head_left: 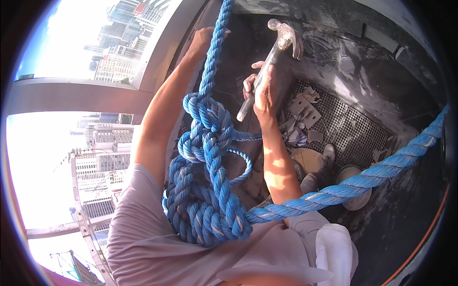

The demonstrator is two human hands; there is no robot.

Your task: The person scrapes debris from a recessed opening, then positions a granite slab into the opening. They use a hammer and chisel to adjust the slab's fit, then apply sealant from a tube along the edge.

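My right hand point(265, 90) is closed round the handle of a claw hammer point(271, 66), its worn, pale-spattered head raised at the top of the view. Farther left, my left hand point(204, 39) reaches up to the dark wall surface beside the window frame, its fingers curled. A small pale bit shows at those fingertips, too little to name. Between my arms hangs a thick blue rope point(212, 124), tied in a big knot with several loops. It partly covers my chest and passes close to my left wrist.
One rope length point(353, 190) runs to the right edge. Below lie broken pale pieces point(298, 128) on a perforated floor mat point(358, 133), near a shoe point(328, 155) and a round container point(355, 198). Left, a metal frame point(71, 97) borders an open drop towards high buildings point(112, 152).
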